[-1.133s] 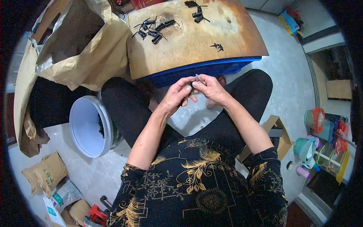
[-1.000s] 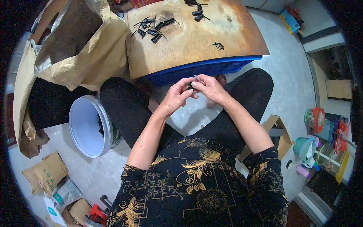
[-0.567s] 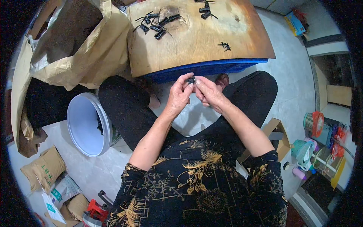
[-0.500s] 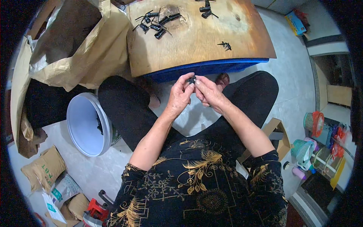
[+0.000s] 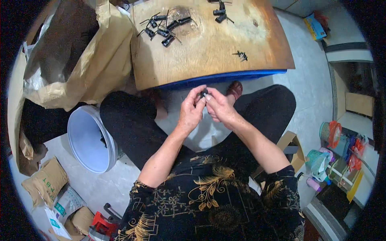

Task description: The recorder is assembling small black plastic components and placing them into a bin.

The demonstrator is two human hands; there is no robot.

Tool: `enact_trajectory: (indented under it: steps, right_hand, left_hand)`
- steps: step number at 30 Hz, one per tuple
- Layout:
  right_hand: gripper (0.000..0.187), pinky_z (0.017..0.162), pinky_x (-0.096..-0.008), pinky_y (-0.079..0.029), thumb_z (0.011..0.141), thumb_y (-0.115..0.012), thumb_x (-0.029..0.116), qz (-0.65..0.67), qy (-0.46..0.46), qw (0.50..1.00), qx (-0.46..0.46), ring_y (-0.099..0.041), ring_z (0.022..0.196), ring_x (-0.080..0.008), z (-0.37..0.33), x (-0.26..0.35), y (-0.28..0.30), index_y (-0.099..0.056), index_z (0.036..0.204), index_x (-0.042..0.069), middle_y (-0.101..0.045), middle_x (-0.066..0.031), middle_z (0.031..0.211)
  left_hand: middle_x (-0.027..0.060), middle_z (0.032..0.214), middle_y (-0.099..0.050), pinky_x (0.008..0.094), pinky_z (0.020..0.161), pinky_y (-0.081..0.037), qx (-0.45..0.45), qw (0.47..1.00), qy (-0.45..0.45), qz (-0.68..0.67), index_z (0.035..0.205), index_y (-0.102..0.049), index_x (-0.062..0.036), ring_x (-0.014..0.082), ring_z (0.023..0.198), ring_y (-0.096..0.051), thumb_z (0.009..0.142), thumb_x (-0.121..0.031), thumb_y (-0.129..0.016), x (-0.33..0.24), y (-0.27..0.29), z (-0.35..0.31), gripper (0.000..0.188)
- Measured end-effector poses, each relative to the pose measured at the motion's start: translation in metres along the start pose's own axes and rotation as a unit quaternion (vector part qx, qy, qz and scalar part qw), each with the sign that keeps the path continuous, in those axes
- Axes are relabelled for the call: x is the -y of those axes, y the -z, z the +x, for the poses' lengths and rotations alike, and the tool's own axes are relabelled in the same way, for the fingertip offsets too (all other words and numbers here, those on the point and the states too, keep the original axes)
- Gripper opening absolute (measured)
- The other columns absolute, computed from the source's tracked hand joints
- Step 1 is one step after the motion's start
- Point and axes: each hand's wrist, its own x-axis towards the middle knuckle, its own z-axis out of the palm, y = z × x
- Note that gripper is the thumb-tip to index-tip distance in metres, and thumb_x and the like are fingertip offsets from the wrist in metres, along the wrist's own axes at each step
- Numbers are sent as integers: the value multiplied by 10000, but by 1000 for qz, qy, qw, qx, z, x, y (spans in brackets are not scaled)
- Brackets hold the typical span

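Observation:
Between my knees, in front of the wooden board [image 5: 161,64], my left hand [image 5: 191,112] and my right hand [image 5: 220,106] meet fingertip to fingertip. Both pinch one small black part [image 5: 204,93], mostly covered by the fingers. On the board's left side lies a loose group of black plastic pieces [image 5: 167,40] with thin rods sticking out. More such black pieces [image 5: 220,18] lie at the far middle. A little cluster of dark pointed parts [image 5: 242,56] rests nearer the right edge.
A white bucket [image 5: 86,150] with some black pieces inside stands by my left knee. Behind it is a large open brown paper sack [image 5: 96,76]. An open cardboard box [image 5: 296,150] sits beside my right thigh. Packed bags [image 5: 46,180] and a red tool [image 5: 102,227] lie lower left.
The view has tilted a little, so the board and bucket sit slightly lower in it. Both hands keep hold of the small black part, with only slight finger movement.

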Motion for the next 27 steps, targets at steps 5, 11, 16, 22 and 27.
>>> enact_trajectory:
  steps: [5, 11, 16, 22, 27]
  right_hand:
    - [271, 349, -172, -204, 950, -389, 260, 3, -25, 1000, 4, -246, 397, -19, 5, 6, -4, -381, 1215, 202, -292, 77, 534]
    - [294, 349, -174, -186, 953, -383, 255, 15, -79, 996, 36, -233, 397, -18, 12, 16, -2, -368, 1239, 192, -286, 75, 544]
    - [288, 367, -179, -229, 944, -402, 219, -70, -99, 990, 78, -287, 421, -27, 25, 39, 4, -399, 1225, 156, -397, 59, 636]
    - [274, 612, -404, -472, 809, -540, 177, -612, 311, 727, -24, -600, 724, -348, 84, 117, 60, -531, 1054, 52, -591, -217, 780]
    - [338, 559, -407, -485, 803, -479, 68, -825, 272, 460, -181, -620, 668, -314, 142, 180, 88, -428, 1135, 107, -607, -164, 720]
  left_hand:
    - [3, 853, -573, 220, 582, -433, -59, 988, -117, 86, 1153, -533, -43, 68, 635, -487, 829, -18, -526, 3, -1, 4, 325]
    - [157, 1024, -610, 316, 776, -475, -43, 988, -89, 121, 1118, -529, -14, 259, 941, -610, 815, 11, -497, -7, 6, 7, 305]
    - [141, 1020, -604, 311, 781, -480, -27, 996, -56, 68, 1163, -499, -34, 229, 915, -616, 830, 23, -473, 2, 12, 14, 338]
    - [68, 861, -562, 174, 409, -358, -9, 954, 110, -278, 1251, -385, -53, 172, 769, -636, 887, -85, -456, -11, 21, 20, 372]
    - [53, 808, -572, 185, 408, -357, 26, 928, 147, -342, 1181, -425, -87, 172, 737, -639, 876, -154, -514, -12, 19, 20, 324]
